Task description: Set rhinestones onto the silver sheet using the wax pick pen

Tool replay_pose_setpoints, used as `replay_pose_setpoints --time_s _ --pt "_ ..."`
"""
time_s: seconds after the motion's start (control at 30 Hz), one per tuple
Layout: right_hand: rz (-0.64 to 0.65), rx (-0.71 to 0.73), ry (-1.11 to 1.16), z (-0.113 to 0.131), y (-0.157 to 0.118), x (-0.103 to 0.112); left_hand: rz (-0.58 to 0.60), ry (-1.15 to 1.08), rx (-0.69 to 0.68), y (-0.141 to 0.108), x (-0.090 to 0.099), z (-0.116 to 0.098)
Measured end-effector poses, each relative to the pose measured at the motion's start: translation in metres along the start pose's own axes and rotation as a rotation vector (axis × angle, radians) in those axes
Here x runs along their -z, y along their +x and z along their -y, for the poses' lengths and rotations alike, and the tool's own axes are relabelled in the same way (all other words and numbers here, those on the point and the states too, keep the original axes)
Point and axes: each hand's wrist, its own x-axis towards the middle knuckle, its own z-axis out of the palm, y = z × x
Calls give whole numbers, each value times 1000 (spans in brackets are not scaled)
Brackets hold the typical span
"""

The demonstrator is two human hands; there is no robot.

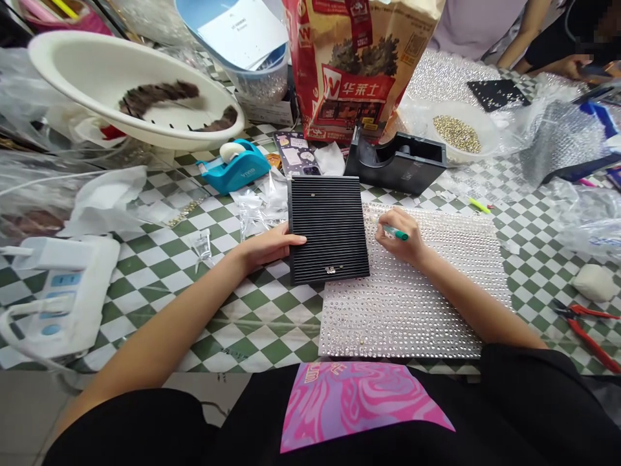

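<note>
My left hand [274,246] grips the left edge of a black ridged tray [327,223], its thumb lying on top. A few tiny light pieces [330,270] rest near the tray's lower edge. My right hand [402,234] is closed round a green-capped pen-like tool [396,232], just right of the tray; the tip is hard to make out. Beneath that hand lies a sheet covered in rows of small shiny rhinestones [412,304]. The tray overlaps the sheet's left edge.
Behind the tray stand a blue tape dispenser [242,169], a black tape dispenser [398,162] and a tall paper bag [359,77]. A white basin [194,136] is at left, above a power strip [72,298]. Red-handled pliers [589,333] lie at right. Another person's arm [526,32] shows at the back.
</note>
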Motion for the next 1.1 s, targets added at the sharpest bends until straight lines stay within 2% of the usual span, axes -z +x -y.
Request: replay_pose_setpoints --time_s 0.4,0.47,0.57,0.67,0.8,1.1 --pt "134 -147 101 -15 50 10 11 -52 11 3 4 4" --pt "103 -201 225 -19 55 15 14 -59 15 2 4 4" --pt "-13 -267 357 -21 53 24 22 -63 22 1 5 4" --pt "-84 -171 258 -16 39 27 16 -66 31 1 5 4" --pt "-75 30 106 -8 17 22 29 -64 33 2 5 4" --pt "-16 151 80 -13 10 15 50 -56 65 0 7 2"
